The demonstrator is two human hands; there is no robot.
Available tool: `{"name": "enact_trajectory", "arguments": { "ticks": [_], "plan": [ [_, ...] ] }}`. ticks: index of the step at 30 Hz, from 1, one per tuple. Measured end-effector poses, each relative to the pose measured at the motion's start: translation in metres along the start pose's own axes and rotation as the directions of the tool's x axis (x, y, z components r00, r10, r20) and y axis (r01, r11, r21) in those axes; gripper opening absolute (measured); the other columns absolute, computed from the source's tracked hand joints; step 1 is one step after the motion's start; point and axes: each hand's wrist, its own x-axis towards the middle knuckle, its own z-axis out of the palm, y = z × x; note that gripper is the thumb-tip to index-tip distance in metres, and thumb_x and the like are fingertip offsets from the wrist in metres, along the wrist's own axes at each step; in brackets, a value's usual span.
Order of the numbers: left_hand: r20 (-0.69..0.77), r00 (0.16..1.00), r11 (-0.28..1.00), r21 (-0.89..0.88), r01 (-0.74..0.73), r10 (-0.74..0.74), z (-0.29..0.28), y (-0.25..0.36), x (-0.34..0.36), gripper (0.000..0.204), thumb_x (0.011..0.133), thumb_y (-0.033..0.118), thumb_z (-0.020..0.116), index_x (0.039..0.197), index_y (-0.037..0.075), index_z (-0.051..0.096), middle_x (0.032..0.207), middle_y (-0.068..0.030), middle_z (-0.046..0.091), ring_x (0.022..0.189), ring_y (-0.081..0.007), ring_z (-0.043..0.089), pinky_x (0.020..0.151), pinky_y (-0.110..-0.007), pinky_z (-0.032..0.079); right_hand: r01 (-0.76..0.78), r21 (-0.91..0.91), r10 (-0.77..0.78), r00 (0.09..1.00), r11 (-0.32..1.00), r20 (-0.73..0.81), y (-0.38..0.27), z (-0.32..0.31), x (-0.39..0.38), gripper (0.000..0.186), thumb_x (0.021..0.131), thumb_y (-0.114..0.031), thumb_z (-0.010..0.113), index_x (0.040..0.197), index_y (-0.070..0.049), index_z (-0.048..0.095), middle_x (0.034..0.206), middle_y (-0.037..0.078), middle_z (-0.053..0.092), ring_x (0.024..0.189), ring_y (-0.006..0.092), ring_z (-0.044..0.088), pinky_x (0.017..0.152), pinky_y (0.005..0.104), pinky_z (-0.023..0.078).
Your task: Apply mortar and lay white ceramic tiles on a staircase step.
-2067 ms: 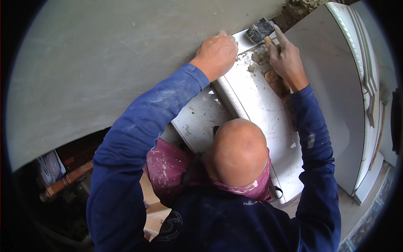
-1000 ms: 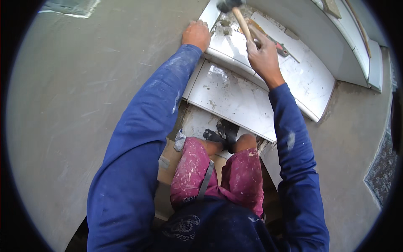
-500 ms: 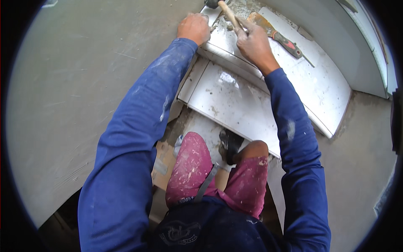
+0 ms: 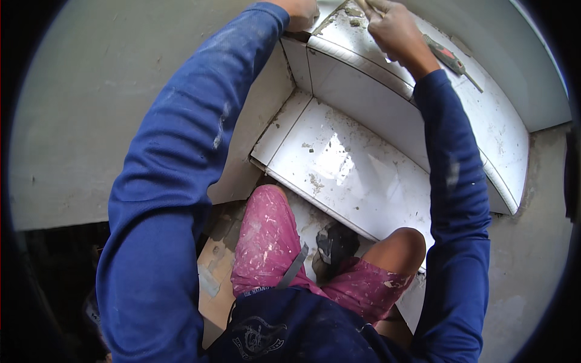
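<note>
In my right hand [image 4: 396, 30] is the wooden handle [image 4: 362, 5] of a mallet, held over the upper white-tiled step [image 4: 484, 109]. The mallet's head lies beyond the top edge of the view. My left hand [image 4: 299, 13] is at the upper left corner of that step, close to the wall, partly cut off by the view. Its fingers look curled, and whatever they hold is hidden. Beside my right hand lies a scraper with a grey and red handle [image 4: 446, 55]; a thin metal rod [image 4: 474, 83] sticks out past the handle's end.
A lower white-tiled step [image 4: 363, 172], specked with mortar crumbs, lies before my knees. Grey plastered wall [image 4: 109, 109] rises on the left, another [image 4: 538, 175] on the right. Brown board [image 4: 212, 290] lies beside my leg. Mortar lumps [image 4: 354, 21] sit on the upper step.
The view has tilted down and shifted, so both hands now sit nearer its top edge and the mallet's head has left the picture. More of the lower step shows.
</note>
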Motion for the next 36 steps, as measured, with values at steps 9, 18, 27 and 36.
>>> {"name": "enact_trajectory", "arguments": {
  "ticks": [9,18,27,36],
  "plan": [
    [-0.165,0.979,0.990,-0.100,0.104,-0.120,0.013,0.021,-0.053,0.017,0.079,0.010,0.061,0.094,0.008,0.069,0.091,-0.0191,0.067,0.092,-0.0373,0.065,0.079,-0.044,0.051,-0.176,0.079,0.166,0.978,0.981,0.126,-0.029,-0.008,-0.026,0.041,0.085,-0.008,0.053,0.125,-0.008,0.063,0.059,0.011,0.059,0.042,0.0165,0.052,0.039,0.0334,0.042],
    [-0.322,0.946,0.999,0.011,0.046,-0.040,0.018,0.017,-0.060,0.010,0.075,0.007,0.059,0.080,0.005,0.068,0.086,-0.0196,0.067,0.085,-0.0381,0.066,0.076,-0.046,0.053,-0.258,0.202,0.234,0.963,0.945,0.137,-0.063,-0.037,-0.039,0.039,0.089,-0.007,0.050,0.126,-0.007,0.061,0.056,0.007,0.052,0.039,0.0147,0.047,0.036,0.0329,0.037],
    [-0.328,0.944,0.999,0.031,0.031,-0.019,0.004,0.037,-0.066,0.016,0.074,0.007,0.059,0.082,0.003,0.071,0.092,-0.0210,0.068,0.089,-0.0363,0.067,0.081,-0.044,0.054,-0.275,0.165,0.253,0.957,0.947,0.139,-0.059,-0.040,-0.026,0.037,0.088,-0.010,0.049,0.121,-0.005,0.063,0.059,0.004,0.053,0.042,0.0133,0.049,0.035,0.0299,0.038],
    [-0.357,0.934,0.999,-0.051,0.017,-0.034,-0.010,0.047,-0.077,0.018,0.079,0.007,0.055,0.084,0.003,0.073,0.093,-0.0193,0.070,0.090,-0.0345,0.068,0.081,-0.042,0.055,-0.389,0.158,0.355,0.912,0.907,0.207,-0.057,-0.036,-0.009,0.040,0.095,-0.014,0.042,0.132,-0.010,0.057,0.056,-0.002,0.044,0.037,0.0088,0.040,0.031,0.0272,0.032]
  ]
}}
